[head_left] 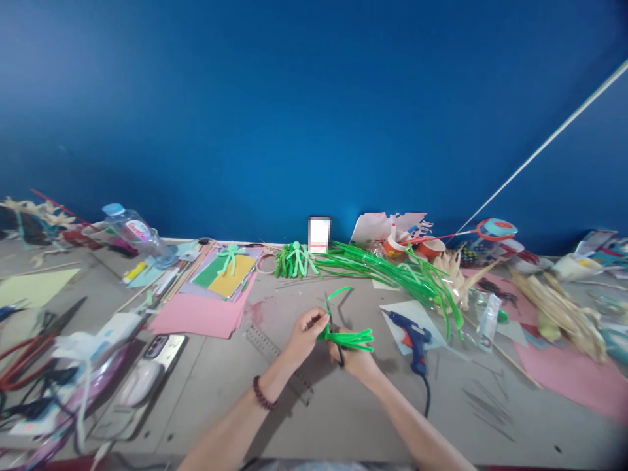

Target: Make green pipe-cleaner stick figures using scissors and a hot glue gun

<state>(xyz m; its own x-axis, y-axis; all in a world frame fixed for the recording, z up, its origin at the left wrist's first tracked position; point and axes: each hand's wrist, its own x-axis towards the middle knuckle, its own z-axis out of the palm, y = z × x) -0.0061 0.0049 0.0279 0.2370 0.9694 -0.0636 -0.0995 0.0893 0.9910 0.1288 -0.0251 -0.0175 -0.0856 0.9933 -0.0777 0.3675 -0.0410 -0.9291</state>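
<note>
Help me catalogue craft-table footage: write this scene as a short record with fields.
left hand: pinching green pipe cleaners
right hand: gripping black-handled scissors
left wrist: beaded bracelet
beyond hands: pile of green pipe cleaners
right side: blue hot glue gun, partly on white paper
left side: pink paper, smartphone, plastic bottle
backdrop: blue wall

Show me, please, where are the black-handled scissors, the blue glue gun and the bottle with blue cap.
Black-handled scissors (342,357): head view, on the handle loop.
Blue glue gun (418,336): head view, on the body.
Bottle (138,230): head view, on the label.
</note>
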